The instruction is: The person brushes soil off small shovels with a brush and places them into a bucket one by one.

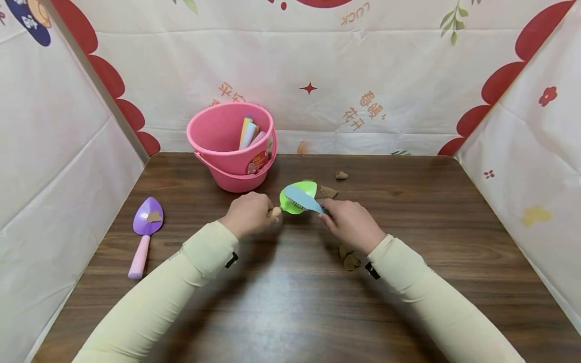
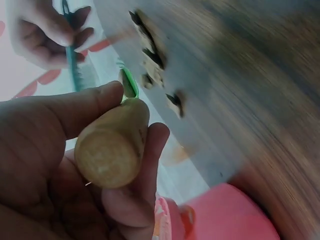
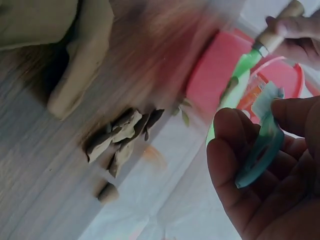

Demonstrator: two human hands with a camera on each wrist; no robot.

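My left hand [image 1: 249, 213] grips the wooden handle [image 2: 112, 147] of a small trowel with a green leaf-shaped blade [image 1: 310, 187]. A light blue brush [image 1: 300, 196] is held by its handle in my right hand [image 1: 353, 222]. In the head view its bristles face down over the green blade; whether they touch it I cannot tell. A brown scrap [image 3: 230, 86] shows on the blade in the right wrist view. Several thin, curled brown pieces [image 3: 122, 135] lie on the table beyond the hands, and more brown pieces [image 1: 348, 258] lie under the right forearm.
A pink bucket [image 1: 227, 160] with several pastel handles [image 1: 248, 134] in it stands at the back left. To the left lies a purple trowel [image 1: 148, 214] with a pink handle and a brown scrap on its blade. Printed cloth [image 1: 317, 60] walls in the brown table [image 1: 281, 302].
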